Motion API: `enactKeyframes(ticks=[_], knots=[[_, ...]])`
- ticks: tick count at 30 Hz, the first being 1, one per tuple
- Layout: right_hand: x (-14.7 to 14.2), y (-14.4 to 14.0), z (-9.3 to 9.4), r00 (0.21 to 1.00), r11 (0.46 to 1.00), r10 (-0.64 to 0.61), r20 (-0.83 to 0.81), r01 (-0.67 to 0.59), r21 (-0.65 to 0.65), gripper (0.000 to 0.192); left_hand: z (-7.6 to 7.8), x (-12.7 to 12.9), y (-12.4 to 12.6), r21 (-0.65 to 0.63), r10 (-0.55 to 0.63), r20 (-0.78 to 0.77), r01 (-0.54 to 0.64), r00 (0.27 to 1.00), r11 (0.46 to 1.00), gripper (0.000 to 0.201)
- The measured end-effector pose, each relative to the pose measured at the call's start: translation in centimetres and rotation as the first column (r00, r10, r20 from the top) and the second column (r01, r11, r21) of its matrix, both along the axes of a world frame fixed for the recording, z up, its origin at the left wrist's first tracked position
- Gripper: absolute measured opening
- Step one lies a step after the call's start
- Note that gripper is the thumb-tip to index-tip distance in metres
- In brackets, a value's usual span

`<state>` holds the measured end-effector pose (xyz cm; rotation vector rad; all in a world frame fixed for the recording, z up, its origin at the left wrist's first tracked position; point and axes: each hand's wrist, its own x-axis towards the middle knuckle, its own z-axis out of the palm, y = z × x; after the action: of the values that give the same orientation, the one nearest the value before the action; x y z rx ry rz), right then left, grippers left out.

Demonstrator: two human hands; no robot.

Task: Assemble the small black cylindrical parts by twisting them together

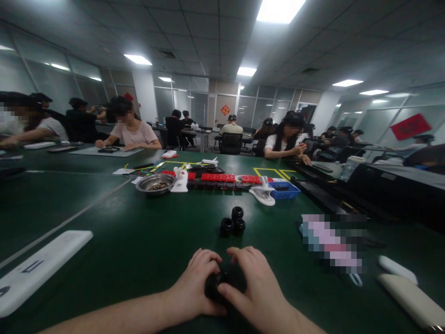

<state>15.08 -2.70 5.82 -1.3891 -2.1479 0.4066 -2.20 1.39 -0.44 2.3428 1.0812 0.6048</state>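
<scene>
In the head view, my left hand (203, 280) curls around a glossy black ring-like piece (214, 284), low over the green table. My right hand (257, 283) is just to its right, its thumb reaching the piece's edge and its fingers spread apart. What lies under both palms is hidden. Three similar black round pieces (237, 213), perhaps small wheels, sit in a tight cluster on the table beyond my fingertips.
Farther off are a metal bowl (155, 183) of small parts, red blocks (218, 178), white clamp-like pieces (263, 191) and a blue tray (285, 190). A long white case (45, 269) lies left; a beige case (412, 299) lies right. Several people sit around.
</scene>
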Motion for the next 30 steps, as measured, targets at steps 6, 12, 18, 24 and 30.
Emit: enactKeyframes(ticks=[6, 12, 18, 24, 30], knots=[[-0.6, 0.1, -0.7, 0.998, 0.996, 0.066, 0.014, -0.065, -0.059, 0.046, 0.5, 0.2, 0.1, -0.018, -0.016, -0.030, 0.015, 0.999, 1.000, 0.047], [0.4, 0.2, -0.3, 0.963, 0.966, 0.186, -0.194, -0.215, -0.143, 0.051, 0.3, 0.2, 0.2, -0.028, -0.028, -0.012, 0.028, 1.000, 0.999, 0.053], [0.1, -0.2, -0.1, 0.998, 0.995, -0.006, -0.063, -0.001, -0.100, 0.041, 0.0, 0.1, 0.3, 0.003, -0.045, -0.025, 0.045, 0.999, 0.999, 0.044], [-0.7, -0.6, -0.2, 0.995, 0.996, 0.043, 0.095, -0.036, -0.077, 0.025, -0.2, 0.1, 0.1, 0.067, -0.049, 0.006, 0.048, 0.999, 0.997, 0.040], [-0.3, -1.1, 0.9, 0.991, 0.991, 0.134, -0.011, -0.135, -0.005, 0.044, -0.3, -0.2, 0.3, 0.041, -0.070, 0.021, 0.069, 0.997, 0.997, 0.039]])
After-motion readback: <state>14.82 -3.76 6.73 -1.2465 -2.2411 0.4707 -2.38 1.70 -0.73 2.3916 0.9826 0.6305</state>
